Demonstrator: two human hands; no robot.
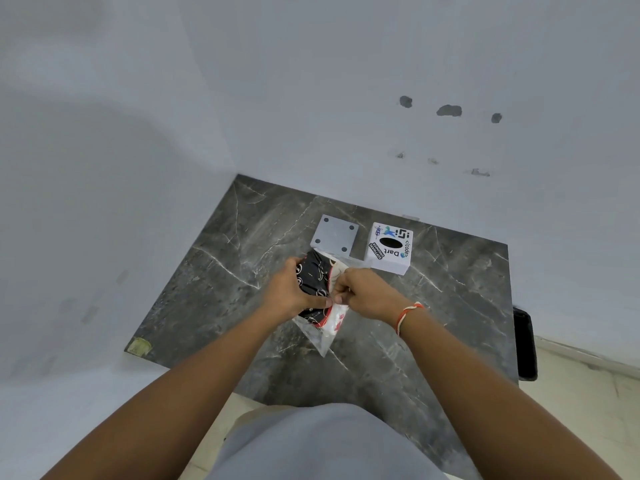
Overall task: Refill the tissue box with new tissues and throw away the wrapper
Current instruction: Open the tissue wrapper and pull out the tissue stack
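One tissue box (390,248), one grey plate (334,235), one tissue pack (317,277), two hands (325,292).

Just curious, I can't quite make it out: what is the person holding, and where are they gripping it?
A wrapped tissue pack. The left hand grips its dark body, and the right hand pinches the plastic wrapper's edge beside it.

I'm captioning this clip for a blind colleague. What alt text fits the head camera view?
Two bare hands, left hand and right hand, grip a black-patterned tissue pack in clear plastic wrapper over a dark marble table. Behind it lie a grey square plate and a white stickered tissue box with a dark oval opening, near a white wall corner.
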